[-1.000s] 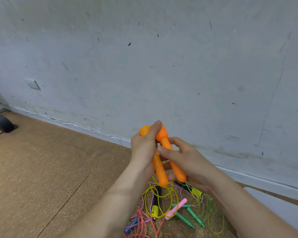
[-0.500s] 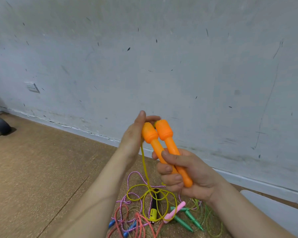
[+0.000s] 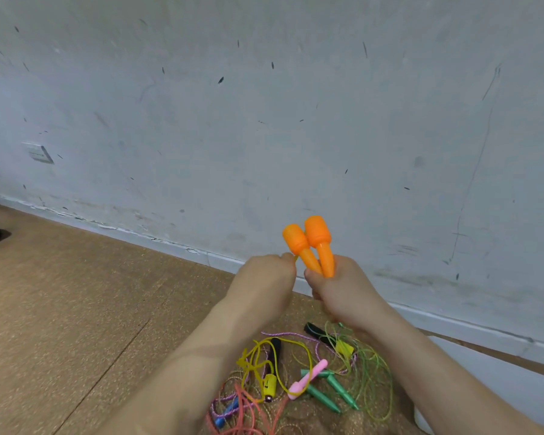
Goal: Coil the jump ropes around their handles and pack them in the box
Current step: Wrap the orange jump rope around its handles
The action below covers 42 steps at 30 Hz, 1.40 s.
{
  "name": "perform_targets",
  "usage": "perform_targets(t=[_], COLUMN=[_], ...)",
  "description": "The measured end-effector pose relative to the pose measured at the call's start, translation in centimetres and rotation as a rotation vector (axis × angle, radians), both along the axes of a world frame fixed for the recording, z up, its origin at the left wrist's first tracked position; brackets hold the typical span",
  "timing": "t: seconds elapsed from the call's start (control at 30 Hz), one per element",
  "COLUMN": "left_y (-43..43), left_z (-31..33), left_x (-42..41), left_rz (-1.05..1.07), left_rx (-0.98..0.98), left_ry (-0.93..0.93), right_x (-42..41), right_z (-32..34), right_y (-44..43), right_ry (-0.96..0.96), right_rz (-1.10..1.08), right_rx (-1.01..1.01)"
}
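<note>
Left hand (image 3: 264, 279) lowered, perhaps pinching cord (image 3: 295, 256), right hand (image 3: 343, 293) gripping 2 handles (image 3: 319, 243)

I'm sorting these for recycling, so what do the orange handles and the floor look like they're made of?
The orange handles look like moulded plastic with a soft satin finish: even colour, smooth rounded caps. The floor looks like cork or pressed chipboard, matte: tan with fine dark flecks and seams; which one is unclear.

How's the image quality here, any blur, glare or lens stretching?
Head view: soft even light, no glare; the baseboard runs slanted; the orange handles in the right hand are sharp; both forearms look soft and stretched toward the bottom edge.
</note>
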<state>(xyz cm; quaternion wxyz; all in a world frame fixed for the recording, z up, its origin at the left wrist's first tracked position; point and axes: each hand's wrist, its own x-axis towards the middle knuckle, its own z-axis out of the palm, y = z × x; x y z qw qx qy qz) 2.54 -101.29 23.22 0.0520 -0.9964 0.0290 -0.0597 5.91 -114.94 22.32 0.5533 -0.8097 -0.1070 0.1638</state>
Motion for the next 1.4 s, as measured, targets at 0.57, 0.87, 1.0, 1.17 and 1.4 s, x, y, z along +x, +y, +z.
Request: perform_targets(t=[0.57, 0.87, 1.0, 1.17, 1.4], left_y=[0.3, 1.2, 1.4, 2.8, 4.8], left_z=[1.5, 1.5, 1.9, 3.1, 1.5], left_x=[-2.1, -1.5, -1.7, -2.1, -2.1], left_rz=[-0.413, -0.296, -0.195, -0.170, -0.214], left_rx=[-0.396, -0.467, -0.622, -0.829, -1.343], left_ry=[0.153, 0.135, 0.162, 0.462, 0.547], right_x=[-0.3, 0.3, -0.7, -1.8, -2.2], right_z=[2.8, 2.4, 3.3, 3.6, 3.8], right_y=[-3.7, -4.4, -3.9, -3.4, -3.4], right_ry=[-0.002, -0.192, -0.430, -0.235, -0.039], right_rz=[0.756, 0.674, 0.614, 0.667, 0.649], right_rx=[-0.832, -0.488, -0.612, -0.487, -0.221])
